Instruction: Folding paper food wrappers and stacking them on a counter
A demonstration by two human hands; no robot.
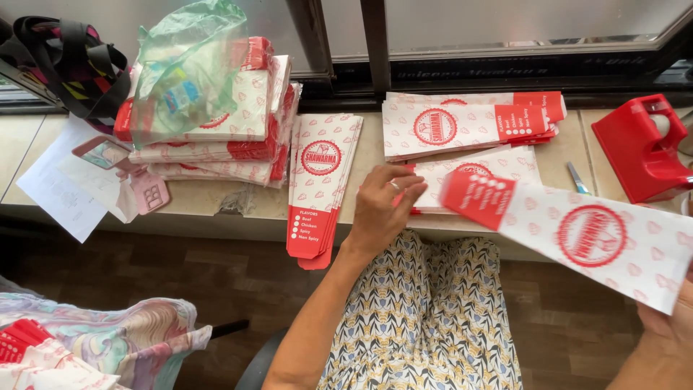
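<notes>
Flat red-and-white paper sleeve [592, 238] held in right hand [668, 325] at lower right edge, pinched at white end; grip largely out of frame. Left hand [379, 209] rested, fingers curled, on sleeve stack [476, 170] at ledge [216, 206]. Sleeve judged light, thin, floppy, easily creased; best taken by edge.

Paper sleeve [606, 242] — red-and-white print
</notes>
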